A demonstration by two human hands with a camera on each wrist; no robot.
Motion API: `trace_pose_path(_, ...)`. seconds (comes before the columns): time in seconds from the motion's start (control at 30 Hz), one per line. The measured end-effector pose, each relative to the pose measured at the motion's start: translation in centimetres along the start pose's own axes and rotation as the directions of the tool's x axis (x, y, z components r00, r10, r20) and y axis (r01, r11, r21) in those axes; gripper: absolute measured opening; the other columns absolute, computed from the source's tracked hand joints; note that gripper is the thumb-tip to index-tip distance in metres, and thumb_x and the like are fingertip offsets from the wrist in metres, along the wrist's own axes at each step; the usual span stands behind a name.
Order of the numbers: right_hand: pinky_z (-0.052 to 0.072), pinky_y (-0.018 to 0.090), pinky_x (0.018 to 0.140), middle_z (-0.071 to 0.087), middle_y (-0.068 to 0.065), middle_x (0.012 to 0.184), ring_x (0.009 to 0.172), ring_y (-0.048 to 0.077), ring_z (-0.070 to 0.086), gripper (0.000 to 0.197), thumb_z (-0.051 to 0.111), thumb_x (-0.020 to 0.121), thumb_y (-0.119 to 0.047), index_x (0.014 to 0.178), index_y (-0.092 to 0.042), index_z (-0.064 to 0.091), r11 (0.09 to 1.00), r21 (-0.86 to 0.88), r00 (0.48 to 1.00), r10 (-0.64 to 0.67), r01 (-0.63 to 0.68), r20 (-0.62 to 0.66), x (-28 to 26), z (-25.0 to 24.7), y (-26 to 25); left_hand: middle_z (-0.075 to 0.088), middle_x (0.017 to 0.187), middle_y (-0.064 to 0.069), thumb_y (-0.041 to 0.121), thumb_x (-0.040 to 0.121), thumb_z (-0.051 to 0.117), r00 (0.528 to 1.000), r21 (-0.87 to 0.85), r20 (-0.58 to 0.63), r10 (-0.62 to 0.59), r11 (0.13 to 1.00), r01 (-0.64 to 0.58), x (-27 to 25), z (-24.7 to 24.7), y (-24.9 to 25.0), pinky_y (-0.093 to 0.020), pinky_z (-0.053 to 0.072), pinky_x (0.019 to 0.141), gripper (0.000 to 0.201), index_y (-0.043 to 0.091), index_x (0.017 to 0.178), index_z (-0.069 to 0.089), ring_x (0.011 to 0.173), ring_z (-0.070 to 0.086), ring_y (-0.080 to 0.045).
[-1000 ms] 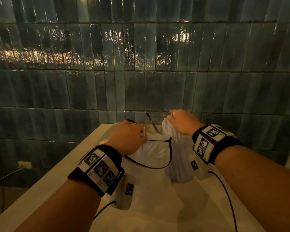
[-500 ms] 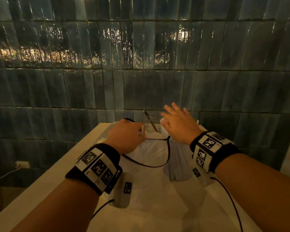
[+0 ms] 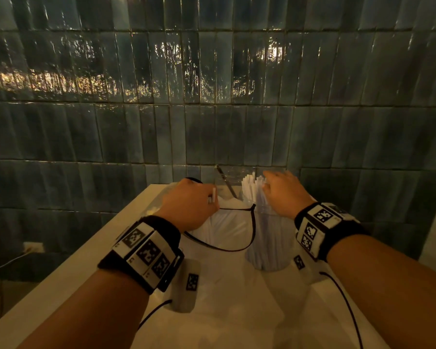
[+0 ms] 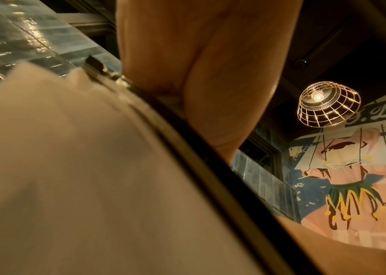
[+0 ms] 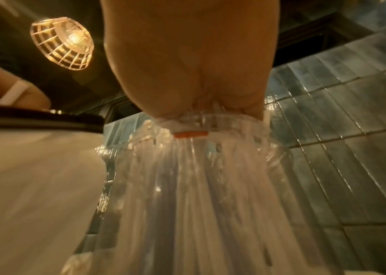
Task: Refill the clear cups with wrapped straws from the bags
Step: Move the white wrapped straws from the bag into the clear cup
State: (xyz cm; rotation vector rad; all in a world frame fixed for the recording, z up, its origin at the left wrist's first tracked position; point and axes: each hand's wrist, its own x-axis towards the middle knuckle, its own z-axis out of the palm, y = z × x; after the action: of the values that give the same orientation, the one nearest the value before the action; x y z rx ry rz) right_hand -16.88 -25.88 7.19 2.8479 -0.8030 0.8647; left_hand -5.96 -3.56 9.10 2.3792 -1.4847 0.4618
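A clear cup (image 3: 269, 243) packed with white wrapped straws (image 3: 251, 190) stands on the pale counter (image 3: 86, 260). My right hand (image 3: 280, 190) lies over the straw tops, fingers loosely extended and touching them; the right wrist view shows the palm (image 5: 187, 55) just above the cup rim (image 5: 210, 126). Left of the cup is a white bag (image 3: 227, 230) with a black rim (image 4: 210, 176). My left hand (image 3: 189, 202) grips that rim, with a white straw end (image 3: 213, 195) sticking out between its fingers. Its fingertips are hidden.
Behind the bag stands another clear container holding a dark slanted utensil (image 3: 224, 183). A dark tiled wall (image 3: 212, 109) rises straight behind the counter. The counter's left edge drops to the floor, where a socket (image 3: 33, 246) and cable show. A wire lamp (image 4: 328, 104) hangs overhead.
My right hand lifted off the straws with its fingers spread, then came back down onto the straw tops. The left hand has kept its hold on the bag rim.
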Motion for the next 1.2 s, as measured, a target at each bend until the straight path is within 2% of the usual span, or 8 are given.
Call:
trace_pose_path(0.23,0.027,0.043,0.111,0.054,0.003,0.131,0.128,0.022,0.042,0.037,0.045,0.095,-0.03,0.13,-0.019,0.051,0.974,0.114,0.968,-0.174,0.196,-0.179,-1.2,-2.3,-3.1,0.062,0.096,0.001,0.042,0.095,0.043,0.999,0.021,0.026,-0.023,1.0,0.022,-0.2,-0.4,0.3,-0.035,0.051,0.085,0.024,0.026,0.099,0.06,0.087,0.058,-0.015)
trace_pose_path(0.37,0.045,0.03,0.086,0.062,0.003,0.105,0.099,0.016,0.055,0.02,0.056,0.088,-0.017,0.106,-0.013,0.065,0.889,0.33,0.934,-0.233,0.318,-0.271,-2.6,-3.9,-6.5,0.061,0.098,-0.002,0.041,0.094,0.042,0.997,0.026,0.051,-0.06,0.998,0.059,0.0,-0.4,0.6,-0.038,0.05,0.085,0.022,0.026,0.098,0.058,0.089,0.057,-0.018)
trace_pose_path(0.47,0.045,0.023,0.063,0.062,-0.001,0.074,0.068,0.01,0.057,0.01,0.059,0.085,-0.012,0.079,-0.017,0.065,0.797,0.5,0.941,-0.293,0.339,-0.171,-3.8,-4.8,-8.8,0.06,0.099,-0.001,0.043,0.092,0.043,0.995,0.035,0.037,-0.092,0.995,0.09,-0.2,-0.5,0.7,-0.039,0.049,0.083,0.024,0.027,0.1,0.059,0.09,0.055,-0.02)
trace_pose_path(0.57,0.041,0.022,0.055,0.058,0.001,0.061,0.056,0.01,0.052,0.02,0.063,0.082,-0.012,0.063,-0.017,0.058,0.816,0.526,0.934,-0.341,0.24,0.102,-4.4,-5.0,-10.3,0.059,0.1,-0.002,0.041,0.088,0.049,0.993,0.007,0.002,-0.119,0.993,0.119,-0.7,-0.6,0.4,-0.039,0.05,0.078,0.02,0.03,0.101,0.06,0.089,0.056,-0.024)
trace_pose_path(0.67,0.045,0.025,0.059,0.065,0.009,0.07,0.06,0.015,0.057,0.01,0.068,0.079,-0.014,0.072,-0.007,0.068,0.861,0.489,0.907,-0.309,0.138,0.288,-4.6,-4.5,-11.0,0.06,0.099,-0.005,0.039,0.086,0.052,0.992,-0.007,0.017,-0.122,0.992,0.122,-1.0,-0.9,0.3,-0.042,0.051,0.079,0.018,0.028,0.098,0.059,0.089,0.058,-0.026)
trace_pose_path(0.8,0.044,0.023,0.061,0.063,0.004,0.078,0.071,0.015,0.058,0.008,0.069,0.081,-0.016,0.084,-0.009,0.066,0.85,0.518,0.923,-0.275,0.102,0.27,-4.9,-3.8,-11.6,0.06,0.101,-0.004,0.04,0.088,0.053,0.995,-0.059,0.026,-0.098,0.993,0.099,-1.3,-1.2,0.1,-0.042,0.051,0.084,0.026,0.027,0.11,0.053,0.095,0.057,-0.024)
trace_pose_path(1.0,0.049,0.037,0.076,0.059,0.005,0.083,0.081,0.022,0.058,0.018,0.07,0.081,-0.017,0.09,-0.014,0.055,0.829,0.558,0.909,-0.262,0.04,0.324,-4.9,-2.9,-12.7,0.061,0.106,-0.006,0.036,0.09,0.049,0.994,-0.146,0.063,-0.085,0.985,0.093,-1.6,-1.5,-0.3,-0.041,0.051,0.086,0.035,0.036,0.125,0.044,0.101,0.055,-0.023)
trace_pose_path(1.2,0.045,0.012,0.07,0.059,-0.015,0.091,0.082,-0.003,0.057,0.048,0.073,0.076,-0.01,0.113,-0.029,0.05,0.661,0.749,0.857,-0.361,-0.042,0.367,-5.5,-2.0,-13.0,0.057,0.12,-0.001,0.044,0.083,0.056,0.995,-0.079,0.051,-0.091,0.992,0.095,-1.6,-1.6,-0.8,-0.038,0.044,0.097,0.042,0.033,0.123,0.051,0.116,0.048,-0.022)
